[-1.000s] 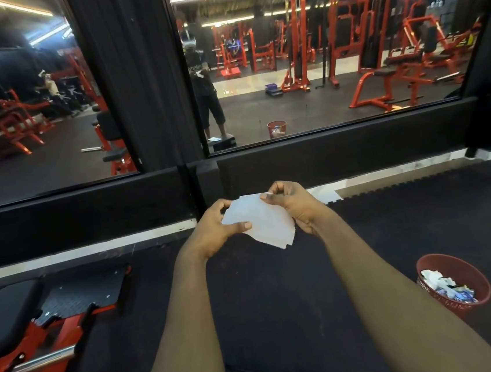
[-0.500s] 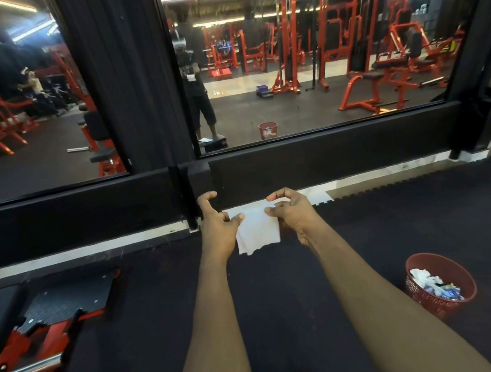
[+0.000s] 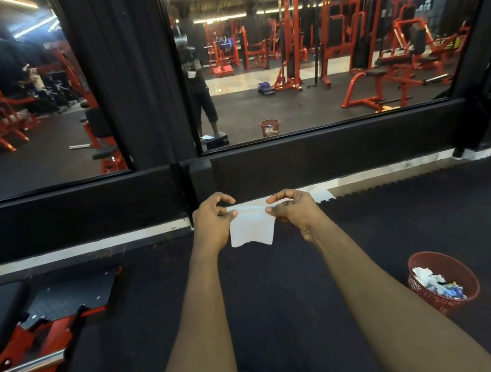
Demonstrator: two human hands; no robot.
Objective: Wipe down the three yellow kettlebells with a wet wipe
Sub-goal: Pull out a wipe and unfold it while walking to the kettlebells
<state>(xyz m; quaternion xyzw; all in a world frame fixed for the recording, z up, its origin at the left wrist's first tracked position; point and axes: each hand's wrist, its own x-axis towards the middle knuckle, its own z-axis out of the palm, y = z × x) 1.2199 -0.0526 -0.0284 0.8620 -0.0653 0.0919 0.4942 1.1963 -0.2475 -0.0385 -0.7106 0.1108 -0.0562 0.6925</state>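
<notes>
Wet wipe (image 3: 251,227) stretched between hands: left hand (image 3: 213,224) pinches left top corner, right hand (image 3: 297,213) pinches right top corner; red bin (image 3: 443,281) on floor at right.

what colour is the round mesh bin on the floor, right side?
Red. The round mesh waste bin shows best in the head view, the only one.
</notes>
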